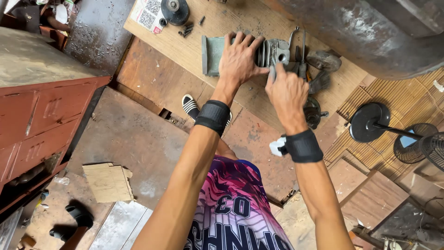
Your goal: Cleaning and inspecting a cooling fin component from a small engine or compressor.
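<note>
While my left hand [239, 56] lies spread, fingers open, flat over the finned metal part [272, 52], my right hand [286, 90] is curled shut around a grey tool [272, 71], its tip against the part's lower edge. Part sits on the wooden board [217, 28], near its middle, butted against a grey-green block [211, 55] on its left side; my left palm covers the join between them. Black bands on both wrists, a small white piece clipped at the right one.

Just right of the part: a screwdriver [303, 58] with dark handle, a bent wire hook above it, then dark rusty castings [322, 65] piled at the board's edge, one round one [312, 112] lower down beside my right wrist.

Far end of board: black round disc [175, 11], a few loose screws [186, 30] next to it, a printed card [149, 15] at the corner.

Below the board, a striped sandal [190, 106] on the stained floor. Red metal cabinet [41, 125] at left, cardboard scrap [108, 182] near it. Fan [418, 142] lying on its side at right, round base [369, 121] toward me
</note>
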